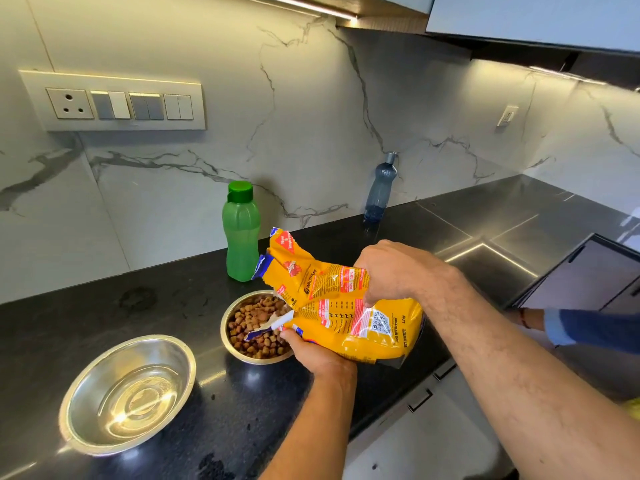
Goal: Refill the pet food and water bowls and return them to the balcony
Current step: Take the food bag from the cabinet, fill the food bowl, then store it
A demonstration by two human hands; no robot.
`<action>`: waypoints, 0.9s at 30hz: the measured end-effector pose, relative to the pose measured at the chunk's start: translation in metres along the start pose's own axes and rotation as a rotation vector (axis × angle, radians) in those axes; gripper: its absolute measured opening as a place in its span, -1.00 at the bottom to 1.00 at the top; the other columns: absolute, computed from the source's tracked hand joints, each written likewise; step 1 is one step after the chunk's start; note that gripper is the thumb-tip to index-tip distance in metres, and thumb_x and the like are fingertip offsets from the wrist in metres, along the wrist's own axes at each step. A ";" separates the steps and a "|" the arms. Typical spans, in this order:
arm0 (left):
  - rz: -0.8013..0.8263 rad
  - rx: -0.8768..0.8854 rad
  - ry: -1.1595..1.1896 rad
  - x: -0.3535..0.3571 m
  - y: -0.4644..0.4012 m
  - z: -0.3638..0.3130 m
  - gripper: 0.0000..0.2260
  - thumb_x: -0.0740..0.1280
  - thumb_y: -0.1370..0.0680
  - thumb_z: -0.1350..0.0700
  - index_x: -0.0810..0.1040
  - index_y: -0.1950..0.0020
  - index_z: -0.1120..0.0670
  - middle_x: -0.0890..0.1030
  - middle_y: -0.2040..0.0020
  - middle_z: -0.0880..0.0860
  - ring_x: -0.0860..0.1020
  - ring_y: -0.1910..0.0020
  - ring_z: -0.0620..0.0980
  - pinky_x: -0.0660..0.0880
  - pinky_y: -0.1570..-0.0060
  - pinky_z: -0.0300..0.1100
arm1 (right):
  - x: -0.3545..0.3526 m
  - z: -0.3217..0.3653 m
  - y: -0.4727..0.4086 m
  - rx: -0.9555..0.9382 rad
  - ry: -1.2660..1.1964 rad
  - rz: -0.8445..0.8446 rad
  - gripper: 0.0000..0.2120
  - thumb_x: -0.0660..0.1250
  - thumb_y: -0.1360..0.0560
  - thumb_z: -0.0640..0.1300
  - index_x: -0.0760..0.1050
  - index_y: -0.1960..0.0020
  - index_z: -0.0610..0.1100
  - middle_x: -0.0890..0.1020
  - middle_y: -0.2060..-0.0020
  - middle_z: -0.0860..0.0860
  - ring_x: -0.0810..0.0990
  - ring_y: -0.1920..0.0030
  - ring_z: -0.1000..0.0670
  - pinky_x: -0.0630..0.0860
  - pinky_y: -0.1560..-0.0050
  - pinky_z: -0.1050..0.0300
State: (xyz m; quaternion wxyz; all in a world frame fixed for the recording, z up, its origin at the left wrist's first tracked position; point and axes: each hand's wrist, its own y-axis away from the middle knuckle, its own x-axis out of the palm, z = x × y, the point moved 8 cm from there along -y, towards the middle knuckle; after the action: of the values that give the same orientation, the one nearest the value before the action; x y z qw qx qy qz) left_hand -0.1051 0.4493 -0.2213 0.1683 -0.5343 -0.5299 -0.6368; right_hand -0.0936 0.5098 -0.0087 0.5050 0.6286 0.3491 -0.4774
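Observation:
A yellow pet food bag [349, 306] is held tilted over a steel bowl [231, 344] full of brown kibble [252, 327] on the black counter [242, 410]; the bag's torn open end points up and left. My right hand [391, 271] grips the bag from above at its middle. My left hand [308, 351] holds the bag from below near its opening. To the left stands a second steel bowl [128, 393] with clear water in it. A green bottle [241, 233] with a green cap stands behind the food bowl.
A grey-blue bottle [380, 188] stands against the marble wall farther right. A switch panel [114, 102] is on the wall at the left. Another person's arm in a blue sleeve [585, 329] reaches in at the right, by grey cabinet fronts [588, 278].

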 end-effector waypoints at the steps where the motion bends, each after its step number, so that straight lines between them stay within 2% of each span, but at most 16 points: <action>1: -0.011 -0.011 -0.005 -0.002 0.000 0.001 -0.49 0.07 -0.59 -0.38 0.60 -0.16 -0.05 0.75 0.00 0.04 0.72 0.07 0.12 0.59 0.10 -0.03 | 0.000 0.000 0.001 0.000 -0.002 0.000 -0.80 0.58 -0.45 0.01 0.55 0.10 0.06 0.61 0.15 0.11 0.59 0.05 0.05 0.36 0.26 0.19; 4: -0.104 -0.023 -0.027 -0.012 -0.002 0.004 -0.54 0.14 -0.61 -0.32 0.61 -0.14 0.00 0.75 0.07 0.04 0.68 0.03 0.15 0.58 0.09 0.01 | 0.002 -0.001 0.001 0.006 -0.009 0.001 -0.77 0.58 -0.45 0.01 0.52 0.12 0.08 0.62 0.13 0.10 0.60 0.05 0.06 0.40 0.23 0.18; 8: -0.218 0.005 -0.090 -0.023 -0.001 0.002 -0.62 0.22 -0.61 -0.27 0.59 -0.11 0.01 0.75 0.22 0.00 0.68 0.09 0.13 0.60 0.08 0.04 | 0.005 0.000 0.003 0.015 -0.018 0.004 -0.77 0.58 -0.45 0.01 0.51 0.10 0.08 0.60 0.15 0.10 0.59 0.08 0.06 0.42 0.21 0.16; 10: -0.163 -0.009 -0.069 -0.020 -0.001 0.004 -0.57 0.19 -0.61 -0.30 0.59 -0.16 0.00 0.75 0.15 0.01 0.71 0.12 0.13 0.61 0.09 0.03 | 0.004 0.000 0.005 0.019 -0.023 0.001 -0.79 0.59 -0.45 0.01 0.55 0.08 0.06 0.62 0.14 0.09 0.60 0.08 0.05 0.46 0.16 0.12; 12: -0.034 -0.030 -0.027 -0.009 0.001 0.006 -0.50 0.12 -0.59 -0.37 0.60 -0.20 -0.04 0.75 0.01 0.05 0.73 0.10 0.12 0.61 0.13 -0.02 | 0.003 -0.001 0.007 0.026 -0.024 -0.002 -0.80 0.59 -0.44 0.02 0.57 0.10 0.05 0.63 0.14 0.09 0.61 0.08 0.05 0.48 0.14 0.11; 16: 0.046 -0.027 0.022 0.000 0.007 0.004 -0.49 0.09 -0.58 -0.40 0.61 -0.18 -0.08 0.74 -0.02 0.05 0.73 0.11 0.10 0.65 0.26 -0.08 | 0.005 -0.001 0.009 0.032 -0.018 0.010 -0.68 0.59 -0.43 0.03 0.43 0.25 0.10 0.57 0.20 0.14 0.57 0.10 0.08 0.44 0.18 0.14; 17: 0.039 -0.030 0.008 0.000 0.008 0.005 -0.49 0.09 -0.58 -0.39 0.61 -0.18 -0.07 0.74 -0.03 0.06 0.73 0.09 0.11 0.66 0.23 -0.06 | 0.005 -0.001 0.010 0.034 -0.014 0.011 -0.69 0.59 -0.44 0.04 0.45 0.24 0.10 0.57 0.19 0.14 0.58 0.09 0.08 0.47 0.15 0.12; 20: -0.041 -0.041 -0.043 -0.009 0.007 0.007 -0.51 0.12 -0.62 -0.32 0.61 -0.23 0.00 0.74 -0.02 0.08 0.67 -0.05 0.20 0.59 -0.05 0.07 | 0.004 -0.001 0.014 0.050 -0.010 0.003 -0.74 0.59 -0.43 0.03 0.50 0.20 0.08 0.62 0.13 0.10 0.61 0.05 0.05 0.59 0.02 0.02; 23: -0.122 -0.031 -0.045 -0.016 0.007 0.008 -0.57 0.13 -0.66 -0.24 0.61 -0.17 0.04 0.75 0.14 0.04 0.64 -0.02 0.17 0.56 -0.09 0.08 | 0.005 0.001 0.015 0.046 0.007 0.002 -0.68 0.60 -0.43 0.02 0.45 0.27 0.07 0.60 0.18 0.11 0.60 0.09 0.04 0.49 0.20 0.13; 24: -0.126 -0.032 -0.042 -0.016 0.008 0.008 -0.58 0.12 -0.66 -0.23 0.60 -0.16 0.04 0.75 0.13 0.04 0.63 -0.01 0.16 0.56 -0.08 0.08 | 0.004 0.001 0.015 0.047 0.009 0.002 -0.67 0.60 -0.43 0.02 0.44 0.27 0.07 0.60 0.18 0.10 0.60 0.08 0.04 0.48 0.20 0.12; 27: -0.088 -0.038 -0.023 -0.013 0.010 0.008 -0.56 0.11 -0.65 -0.27 0.60 -0.15 0.01 0.72 -0.05 0.09 0.63 -0.06 0.18 0.54 -0.15 0.12 | 0.003 0.002 0.015 0.057 -0.003 0.005 -0.70 0.59 -0.44 0.01 0.46 0.26 0.07 0.60 0.15 0.09 0.61 0.02 0.02 0.52 0.10 0.05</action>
State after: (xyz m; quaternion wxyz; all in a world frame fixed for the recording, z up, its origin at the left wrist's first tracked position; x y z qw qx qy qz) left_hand -0.0884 0.4483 -0.2285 0.1235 -0.5208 -0.5425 -0.6474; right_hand -0.0789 0.5036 -0.0072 0.4887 0.6430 0.3331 -0.4866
